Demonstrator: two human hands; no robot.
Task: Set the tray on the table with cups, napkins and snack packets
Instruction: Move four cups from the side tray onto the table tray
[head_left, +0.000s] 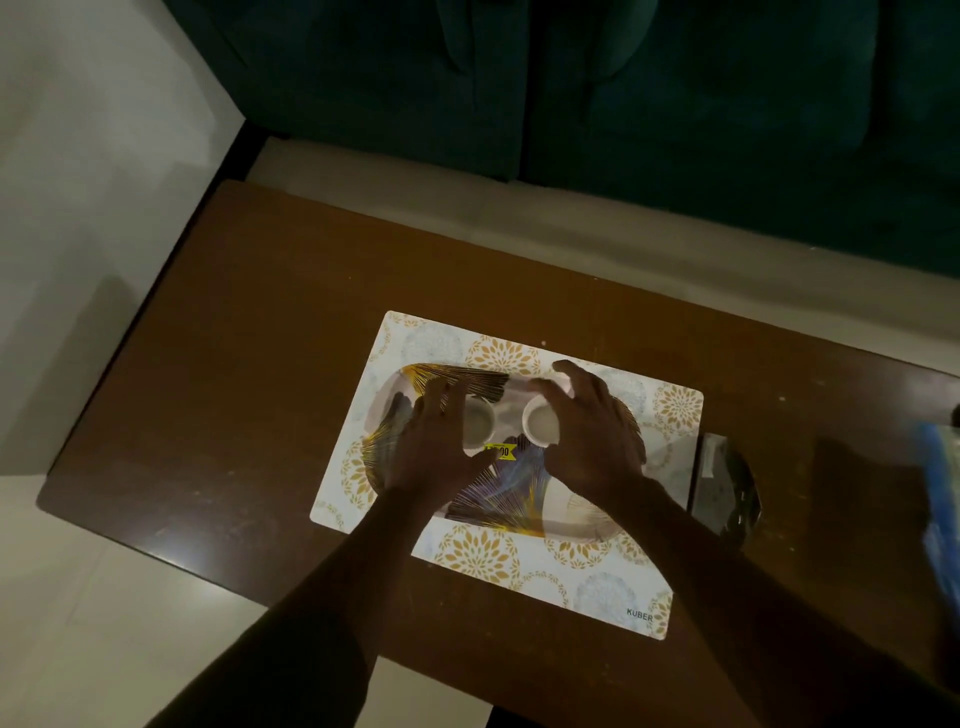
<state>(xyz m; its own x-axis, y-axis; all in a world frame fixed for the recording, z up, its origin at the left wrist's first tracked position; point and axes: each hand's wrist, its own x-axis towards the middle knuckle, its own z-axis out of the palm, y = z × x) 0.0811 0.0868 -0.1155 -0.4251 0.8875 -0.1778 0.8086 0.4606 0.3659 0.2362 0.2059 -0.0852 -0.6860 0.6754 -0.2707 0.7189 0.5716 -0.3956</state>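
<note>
An oval tray (395, 395) with gold and blue fan patterns lies on a floral placemat (597, 587) on the brown table (249, 322). Two small white cups stand side by side in the tray's middle: the left cup (479, 423) and the right cup (539, 425). My left hand (434, 452) hovers at the left cup's left side with fingers spread and straight. My right hand (589, 439) curves around the right cup's right side, with a gap between the fingers and the rim. Neither hand visibly grips a cup. A yellow sticker (500, 452) sits on the tray just in front of the cups.
A dark shiny packet (724, 486) lies on the table just right of the placemat. A blue packet (941, 514) shows at the right frame edge. A dark green sofa (623, 104) stands beyond the table's far edge. Pale floor (93, 208) lies to the left.
</note>
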